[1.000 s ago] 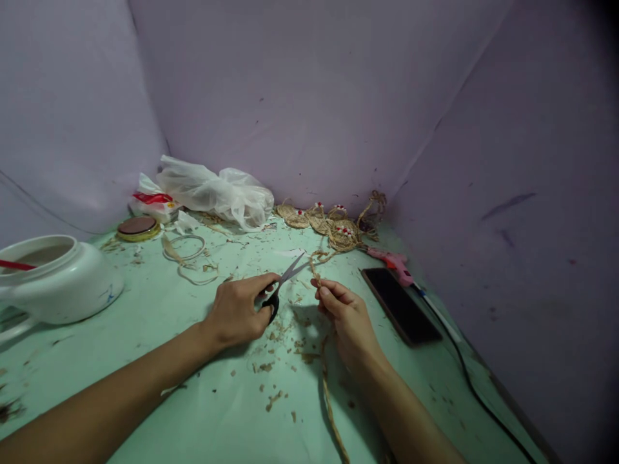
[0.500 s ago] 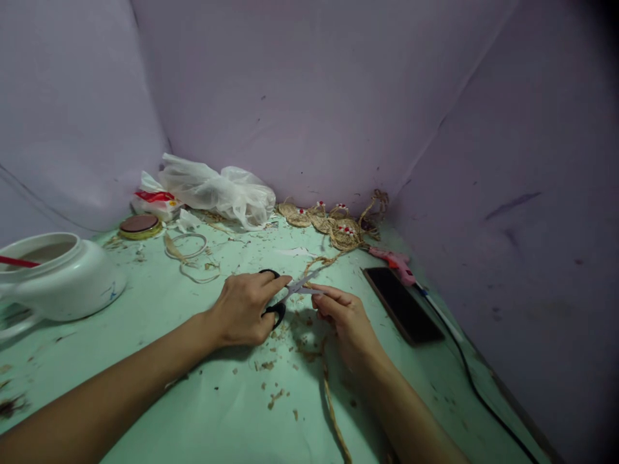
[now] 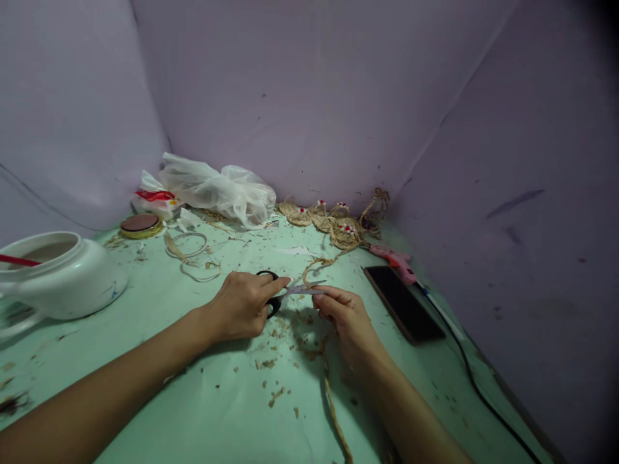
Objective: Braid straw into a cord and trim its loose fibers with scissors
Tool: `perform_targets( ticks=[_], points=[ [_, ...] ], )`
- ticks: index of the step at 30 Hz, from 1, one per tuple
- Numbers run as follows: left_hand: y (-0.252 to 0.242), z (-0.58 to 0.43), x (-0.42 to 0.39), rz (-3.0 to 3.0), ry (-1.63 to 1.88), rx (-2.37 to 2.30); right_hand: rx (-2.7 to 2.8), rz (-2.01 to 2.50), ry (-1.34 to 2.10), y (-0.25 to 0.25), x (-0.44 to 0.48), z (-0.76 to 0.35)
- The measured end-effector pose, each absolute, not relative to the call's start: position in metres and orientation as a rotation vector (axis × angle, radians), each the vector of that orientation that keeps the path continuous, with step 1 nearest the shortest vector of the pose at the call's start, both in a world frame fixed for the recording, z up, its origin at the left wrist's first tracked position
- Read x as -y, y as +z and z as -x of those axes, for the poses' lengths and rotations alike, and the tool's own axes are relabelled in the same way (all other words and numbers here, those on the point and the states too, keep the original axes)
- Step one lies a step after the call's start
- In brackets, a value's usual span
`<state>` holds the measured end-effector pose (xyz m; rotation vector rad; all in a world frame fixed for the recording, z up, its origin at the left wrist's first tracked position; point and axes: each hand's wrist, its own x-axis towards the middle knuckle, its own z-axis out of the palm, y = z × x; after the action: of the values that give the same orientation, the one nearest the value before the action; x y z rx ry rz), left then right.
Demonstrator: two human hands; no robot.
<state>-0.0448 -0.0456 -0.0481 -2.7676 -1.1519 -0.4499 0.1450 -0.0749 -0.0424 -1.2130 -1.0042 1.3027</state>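
My left hand (image 3: pixel 244 306) grips a pair of black-handled scissors (image 3: pixel 297 290), fingers in the loops and blades pointing right. The blades are nearly closed, their tips beside the fingers of my right hand (image 3: pixel 341 316). That hand is pinched on a braided straw cord (image 3: pixel 329 399), which trails from it down to the front edge of the view. Another stretch of cord (image 3: pixel 319 261) curves up from the blades towards woven coils (image 3: pixel 345 237) with red and white beads at the back. Whether the blades touch the cord is hard to tell.
A phone (image 3: pixel 403 303) and a pink glue gun (image 3: pixel 394 259) with its black cable lie at the right. A white pot (image 3: pixel 91 277) stands at the left. Along the back are a plastic bag (image 3: pixel 217 190) and a round tin (image 3: pixel 140 224). Straw scraps litter the green table (image 3: pixel 232 412).
The scissor blades have closed from a wider opening, and the handle loops have come together in my left hand. My right hand has hardly moved.
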Motion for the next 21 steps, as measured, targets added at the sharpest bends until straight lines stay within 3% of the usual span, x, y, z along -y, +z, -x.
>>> perform_targets(
  ticks=[11, 21],
  points=[
    [-0.051, 0.045, 0.045, 2.894, -0.670, 1.363, 1.008, 1.196, 1.317, -0.043, 0.074, -0.147],
    [-0.046, 0.030, 0.045, 2.742, -2.054, 2.214, 0.895, 1.083, 1.411, -0.040, 0.079, -0.142]
  ],
)
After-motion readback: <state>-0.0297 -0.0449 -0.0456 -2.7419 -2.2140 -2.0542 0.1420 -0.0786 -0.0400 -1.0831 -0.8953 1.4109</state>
